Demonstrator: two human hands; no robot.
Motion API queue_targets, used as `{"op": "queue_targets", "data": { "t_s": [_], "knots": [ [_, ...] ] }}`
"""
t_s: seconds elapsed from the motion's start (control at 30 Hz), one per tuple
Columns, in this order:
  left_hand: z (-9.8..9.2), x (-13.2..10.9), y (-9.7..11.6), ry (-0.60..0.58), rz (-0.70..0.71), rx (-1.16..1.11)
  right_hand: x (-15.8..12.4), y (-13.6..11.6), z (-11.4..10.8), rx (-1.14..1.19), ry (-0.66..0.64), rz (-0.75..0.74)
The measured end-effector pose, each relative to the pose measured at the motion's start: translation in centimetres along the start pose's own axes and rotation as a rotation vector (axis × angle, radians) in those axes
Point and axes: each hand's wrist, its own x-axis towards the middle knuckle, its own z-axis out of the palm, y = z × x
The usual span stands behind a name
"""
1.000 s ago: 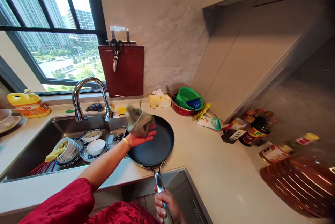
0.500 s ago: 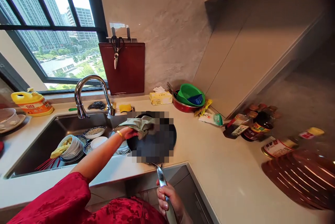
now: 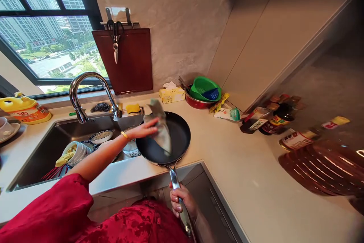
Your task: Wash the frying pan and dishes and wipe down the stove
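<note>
A black frying pan [image 3: 179, 135] with a long metal handle sits at the right edge of the sink, partly over the counter. My right hand [image 3: 182, 202] is wrapped round the handle near my body. Inside the pan, my left hand [image 3: 148, 129], with a gold bracelet at the wrist, holds a greyish-green cloth [image 3: 163, 135] against the dark surface. The cloth is blurred by motion and hides part of my fingers.
The sink [image 3: 34, 163] holds stacked bowls [image 3: 78, 155] and dishes under a chrome faucet [image 3: 74, 91]. Behind the pan stand a tissue pack [image 3: 172, 95] and a green colander [image 3: 203, 83] in a red basin. Sauce bottles [image 3: 277, 121] line the right wall.
The view has tilted and turned slightly right. My left hand and the cloth have shifted over the pan, the cloth now hanging down its middle. My right hand keeps the handle.
</note>
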Motion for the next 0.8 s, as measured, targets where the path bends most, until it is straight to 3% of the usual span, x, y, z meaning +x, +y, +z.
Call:
{"op": "queue_targets", "data": {
  "t_s": [0.1,0.23,0.3,0.4,0.5,0.6,0.7,0.8],
  "knots": [
    [3.0,0.7,-3.0,-0.311,0.26,0.274,-0.2,0.0,0.7,-0.009,0.027,0.008],
    [8.1,2.1,-7.1,-0.428,0.507,0.828,-0.3,0.5,1.1,-0.077,0.089,0.048],
    [10.2,3.6,-7.4,-0.447,0.712,1.041,-0.2,1.0,1.0,-0.141,0.124,0.068],
    [11.5,7.4,-4.7,-0.394,1.061,1.181,0.1,1.5,0.5,-0.223,0.143,0.06],
    [8.8,12.1,-0.2,-0.446,1.218,1.227,0.2,1.5,0.1,-0.316,0.15,0.012],
    [2.9,14.6,1.5,-0.448,1.088,1.315,0.0,0.9,0.4,-0.373,0.186,-0.014],
    [-2.0,12.3,-1.7,-0.324,0.815,1.403,-0.1,0.1,1.5,-0.397,0.202,-0.045],
    [-2.3,5.8,-6.9,-0.245,0.527,1.412,0.2,-0.6,2.6,-0.405,0.179,-0.036]
  ]
}}
